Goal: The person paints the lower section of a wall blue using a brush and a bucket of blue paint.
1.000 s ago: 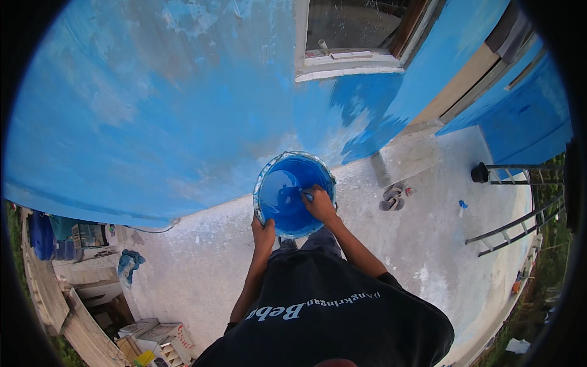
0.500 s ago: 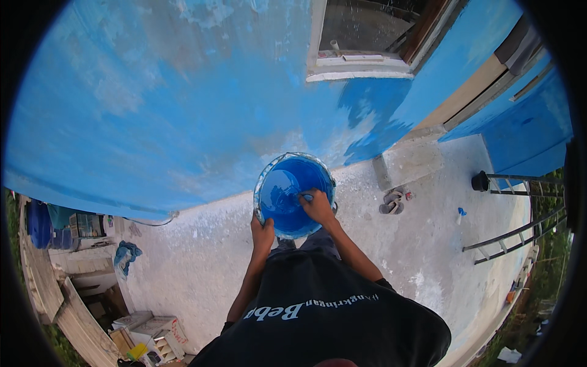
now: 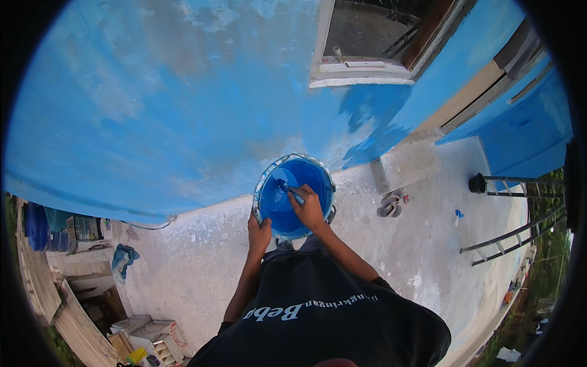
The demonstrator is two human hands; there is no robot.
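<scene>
1. Evidently for steadiness, the left hand (image 3: 259, 231) has its grip closed on the lower-left rim of the paint bucket (image 3: 259, 189), at the frame's centre; I cannot tell what supports its base.
2. The right hand (image 3: 309, 209), its grip narrow around a brush (image 3: 296, 197), points the bristles into the bucket, presumably keeping drips inside.
3. Counted: one bucket, one brush; two sandals (image 3: 389, 211) right of centre, one window (image 3: 374, 37) upper right, one crumpled cloth (image 3: 124, 259) at left.
</scene>
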